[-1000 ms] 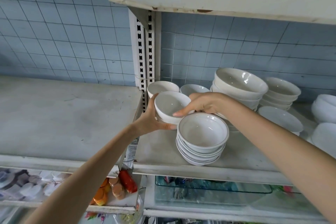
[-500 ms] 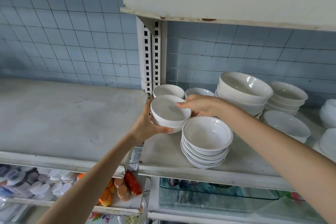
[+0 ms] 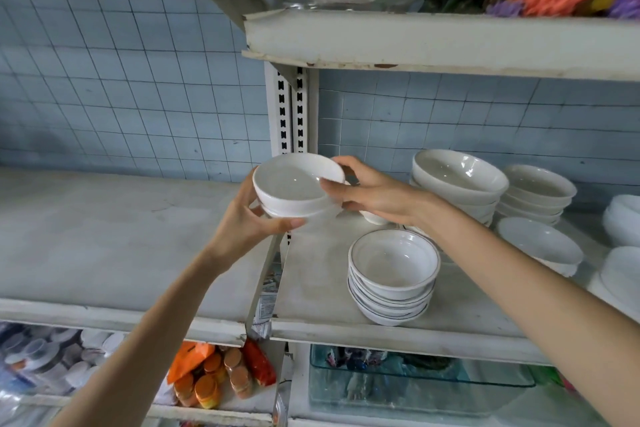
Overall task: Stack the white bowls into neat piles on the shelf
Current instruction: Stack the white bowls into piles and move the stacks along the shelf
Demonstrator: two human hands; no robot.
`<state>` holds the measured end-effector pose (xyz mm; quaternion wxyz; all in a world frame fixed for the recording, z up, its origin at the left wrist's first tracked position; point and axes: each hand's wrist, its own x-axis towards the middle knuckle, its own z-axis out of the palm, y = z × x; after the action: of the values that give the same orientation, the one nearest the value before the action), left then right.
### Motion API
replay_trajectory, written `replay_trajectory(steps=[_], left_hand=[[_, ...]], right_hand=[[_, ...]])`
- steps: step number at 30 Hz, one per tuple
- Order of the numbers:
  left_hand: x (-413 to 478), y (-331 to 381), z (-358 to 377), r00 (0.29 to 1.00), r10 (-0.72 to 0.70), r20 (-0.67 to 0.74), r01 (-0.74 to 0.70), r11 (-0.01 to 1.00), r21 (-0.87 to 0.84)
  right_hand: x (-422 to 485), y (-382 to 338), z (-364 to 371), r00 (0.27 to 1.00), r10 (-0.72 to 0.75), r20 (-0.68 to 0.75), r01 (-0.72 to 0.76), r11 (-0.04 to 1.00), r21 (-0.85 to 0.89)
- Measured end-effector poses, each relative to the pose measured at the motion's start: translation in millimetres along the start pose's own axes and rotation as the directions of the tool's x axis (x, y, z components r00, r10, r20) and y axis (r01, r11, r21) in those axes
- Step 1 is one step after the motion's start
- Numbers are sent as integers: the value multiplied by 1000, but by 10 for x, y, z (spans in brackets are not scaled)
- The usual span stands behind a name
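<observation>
Both hands held one white bowl (image 3: 294, 184) in the air over the left end of the shelf (image 3: 381, 331), clear of the board and in front of the slotted upright (image 3: 291, 114); the left hand (image 3: 242, 225) cupped it from below, thumb curled along the near wall; the right hand (image 3: 377, 194) pinched the far rim, thumb on the lip, fingers behind. The step looked like carrying it to a matching pile; best done level, centred over the top bowl and lowered until the foot seated, neither hand letting go before that; the small bowl (image 3: 374, 217) half hidden under the right hand seemed the likeliest match, the rimmed pile (image 3: 393, 274) in front being line-edged. By count: one bowl in hand, perhaps a second nested beneath, not clear; about five in the rimmed pile; roughly four in the big pile (image 3: 457, 180); some four in the back pile (image 3: 538, 191); one shallow bowl (image 3: 540, 243); more white ware at the right edge, uncountable.
</observation>
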<state>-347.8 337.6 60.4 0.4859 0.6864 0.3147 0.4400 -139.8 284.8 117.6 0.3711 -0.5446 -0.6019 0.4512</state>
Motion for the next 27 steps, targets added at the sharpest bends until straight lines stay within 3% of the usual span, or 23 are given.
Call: replay_trajectory(steps=[9,17,22,27], left_hand=[[-242,408,137,997,64,45,-61,997,-53],[-455,814,582,975,147,168,-129,985,-115],[-513,1026,1102,956,158,247,-124,982,-145],[-573,1162,1771,940,180,290,-133,976,-175]], right_hand=[[-478,-2,171,938,-228,-260,262,960,103],[-1151,-13,138,781,-325,-533,392,920,13],[-1619,94,-95,696,-291,-657,376,927,-12],[-2173,189,-530,650,-313,-692,400,916,-38]])
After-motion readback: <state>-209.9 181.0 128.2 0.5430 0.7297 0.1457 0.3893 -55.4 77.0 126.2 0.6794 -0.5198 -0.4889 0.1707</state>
